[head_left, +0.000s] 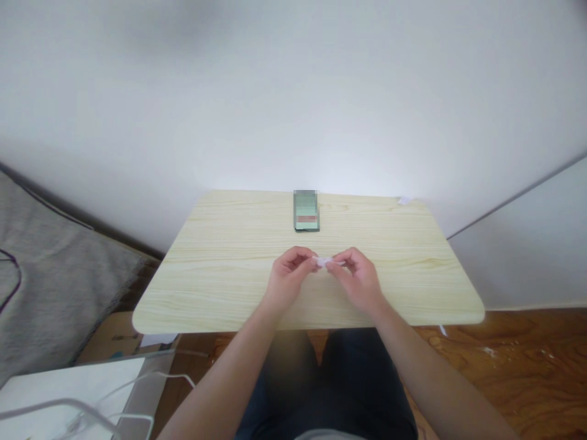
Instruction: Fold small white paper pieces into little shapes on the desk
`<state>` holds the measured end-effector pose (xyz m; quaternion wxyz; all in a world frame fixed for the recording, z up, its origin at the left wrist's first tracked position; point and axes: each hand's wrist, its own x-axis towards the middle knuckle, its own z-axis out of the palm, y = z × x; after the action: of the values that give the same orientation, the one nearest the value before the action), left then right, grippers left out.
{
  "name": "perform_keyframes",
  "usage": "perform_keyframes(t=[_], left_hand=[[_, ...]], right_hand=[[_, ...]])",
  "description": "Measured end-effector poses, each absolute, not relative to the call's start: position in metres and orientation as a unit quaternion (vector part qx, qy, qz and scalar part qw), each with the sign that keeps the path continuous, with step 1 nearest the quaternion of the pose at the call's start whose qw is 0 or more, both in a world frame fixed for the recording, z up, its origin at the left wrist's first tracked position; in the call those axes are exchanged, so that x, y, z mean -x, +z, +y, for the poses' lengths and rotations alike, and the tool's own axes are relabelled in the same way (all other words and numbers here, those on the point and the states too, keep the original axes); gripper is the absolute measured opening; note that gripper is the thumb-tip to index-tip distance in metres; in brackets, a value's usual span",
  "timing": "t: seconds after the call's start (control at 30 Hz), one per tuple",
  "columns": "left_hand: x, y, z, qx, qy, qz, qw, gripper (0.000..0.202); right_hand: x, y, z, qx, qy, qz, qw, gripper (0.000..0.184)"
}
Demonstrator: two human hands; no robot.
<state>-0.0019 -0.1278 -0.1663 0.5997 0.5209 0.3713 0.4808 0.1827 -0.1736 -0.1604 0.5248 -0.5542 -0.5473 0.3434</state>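
Note:
A small white strip point(323, 261), which looks like paper, is pinched between my two hands above the middle of the table. My left hand point(290, 275) grips its left end between thumb and fingers. At the other end, the thumb and fingers of my right hand point(358, 278) are closed on it. Both hands partly cover the strip, so its full shape is hidden. Just beyond my hands lies a phone point(306, 211) with a lit, blurred screen.
The light wood-grain table point(220, 263) stands against a white wall point(293, 98). A white scrap point(404, 200) lies at its back right edge. Lower left are a white surface point(68, 385) with cables, a cardboard box point(114, 336) and a grey cloth point(55, 275). Bits litter the wooden floor point(527, 379).

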Motion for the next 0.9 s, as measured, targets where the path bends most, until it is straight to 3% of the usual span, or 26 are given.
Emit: perform_keyframes(t=[0.17,0.3,0.67,0.9], left_hand=[[-0.002,-0.165,-0.126,-0.488,0.501,0.363,0.615,0.023],[-0.003,-0.160,-0.125,-0.482,0.508,0.354,0.620,0.021],[-0.018,-0.144,-0.107,-0.477,0.520,0.338,0.623,0.026],[-0.010,-0.123,-0.088,-0.570,0.460,0.361,0.578,0.030]], right_hand=[[-0.185,-0.154,-0.167,0.540,0.420,-0.514,0.517,0.039],[-0.191,-0.145,-0.163,0.548,0.409,-0.539,0.492,0.029],[-0.198,-0.127,-0.143,0.516,0.527,-0.453,0.500,0.040],[-0.210,-0.113,-0.125,0.522,0.507,-0.507,0.461,0.031]])
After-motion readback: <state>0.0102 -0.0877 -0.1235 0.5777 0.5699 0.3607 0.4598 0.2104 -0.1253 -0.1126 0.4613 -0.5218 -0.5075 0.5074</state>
